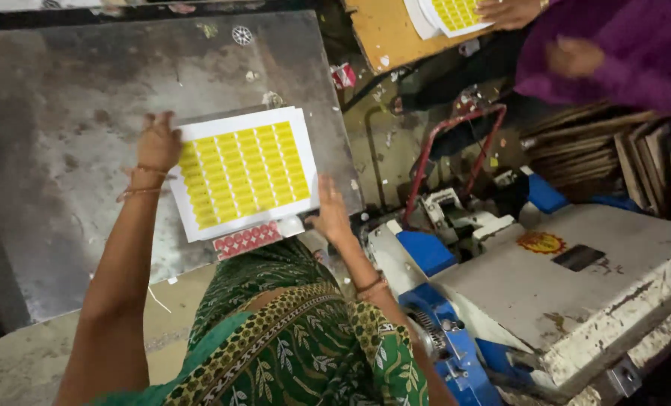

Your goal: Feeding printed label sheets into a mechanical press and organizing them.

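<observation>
Desk: grey, scuffed metal desk point(65, 150), seen from above, littered with paper scraps.
Machine: grey and blue machine point(546, 301) stood at the right.
Co-worker: purple sleeve point(606, 53) at top right, beside another label sheet point(455, 15).
Sheet: white sheet of yellow labels point(243, 173) held flat over the desk, between both hands.
Left hand point(158, 143): fingers gripped on the sheet's left edge.
Right hand point(331, 214): fingers pressed on its lower right corner.
Strip: red sticker strip point(246, 239) just under the sheet.
</observation>
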